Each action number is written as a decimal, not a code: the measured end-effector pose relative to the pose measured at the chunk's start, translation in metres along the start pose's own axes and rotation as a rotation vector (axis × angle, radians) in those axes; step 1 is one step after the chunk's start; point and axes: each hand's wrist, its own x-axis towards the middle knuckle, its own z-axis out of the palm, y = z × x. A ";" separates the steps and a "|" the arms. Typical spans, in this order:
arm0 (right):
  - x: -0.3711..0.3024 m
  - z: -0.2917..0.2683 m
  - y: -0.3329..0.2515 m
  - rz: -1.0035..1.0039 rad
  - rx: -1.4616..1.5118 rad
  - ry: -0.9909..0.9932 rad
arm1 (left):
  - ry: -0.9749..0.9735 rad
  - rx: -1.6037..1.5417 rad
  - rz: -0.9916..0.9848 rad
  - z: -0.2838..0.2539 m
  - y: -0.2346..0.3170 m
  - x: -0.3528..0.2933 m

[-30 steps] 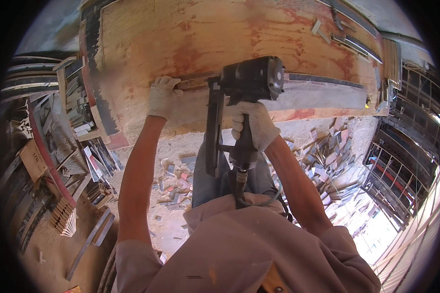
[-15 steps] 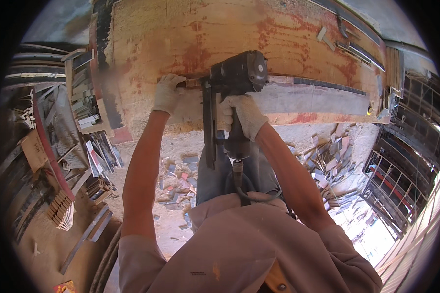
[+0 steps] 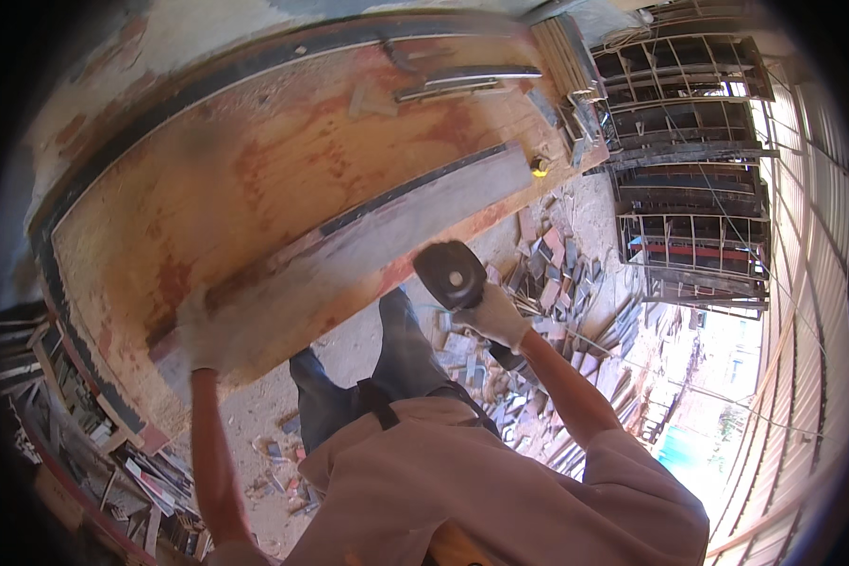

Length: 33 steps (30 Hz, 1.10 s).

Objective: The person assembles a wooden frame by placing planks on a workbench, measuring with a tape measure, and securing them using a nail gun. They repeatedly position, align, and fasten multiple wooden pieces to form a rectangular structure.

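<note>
My right hand, in a pale work glove, is wrapped round the handle of a black nail gun. The gun is off the work, out over the near edge of the bench on the right. A long grey board with a dark strip along its far edge lies slantwise on the worn plywood workbench. My left hand, gloved too, is at the board's left end; motion blur smears its fingers, so their grip is unclear.
Offcuts are heaped on the floor beyond the bench's near edge. A yellow tape measure sits by the board's right end. Narrow strips and a hammer-like tool lie toward the back. Metal racks stand at right.
The nail gun has come off the board and swung right and nearer in my right hand. My left hand is now at the board's left end. The whole view has turned rightward.
</note>
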 end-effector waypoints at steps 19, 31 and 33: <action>0.371 -0.403 0.261 -0.130 -0.509 0.607 | -0.160 0.023 0.087 0.015 0.309 0.120; 0.514 -0.385 0.167 -0.057 -0.793 0.454 | -0.179 0.360 0.055 0.004 0.320 0.045; 0.517 -0.376 0.180 -0.233 -0.921 0.547 | -0.182 0.377 0.061 0.010 0.321 0.037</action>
